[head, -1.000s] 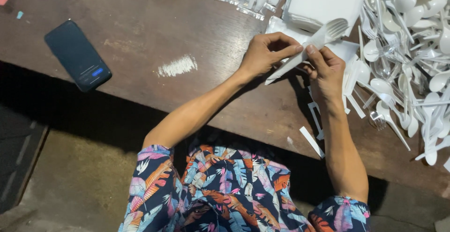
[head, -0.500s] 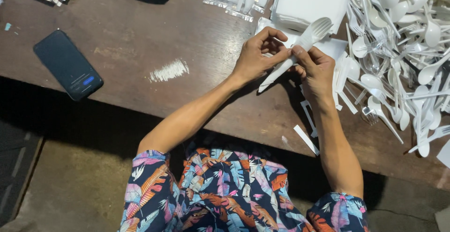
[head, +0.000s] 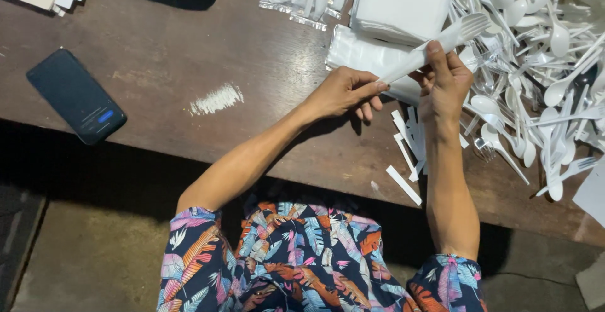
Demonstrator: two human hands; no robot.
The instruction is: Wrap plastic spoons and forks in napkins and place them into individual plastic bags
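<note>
Left hand: the left hand (head: 343,91) reaches in from the near edge of the table, forearm slanting up and to the right; thumb and fingertips pinch the lower end of a white plastic fork (head: 435,47).
Right hand: the right hand (head: 447,82) stands nearly upright on a straight forearm, thumb and fingers closed around the middle of the fork, which looks partly sleeved in a thin wrapper — hard to tell for sure.
Fork: held above the table, tilted, tines toward the far right corner.
Surface: a dark brown wooden table (head: 189,53); a black phone (head: 75,96) near the left part of the near edge, a white smear (head: 216,99) mid-table, a stack of white napkins (head: 403,3) at the far edge, a heap of white plastic spoons and forks (head: 542,53) along the right edge, white paper strips (head: 409,148) just below the hands.
Room: bare grey floor under the near edge.
Change: the hands have drawn apart along the fork — half a second ago they sat close together.
</note>
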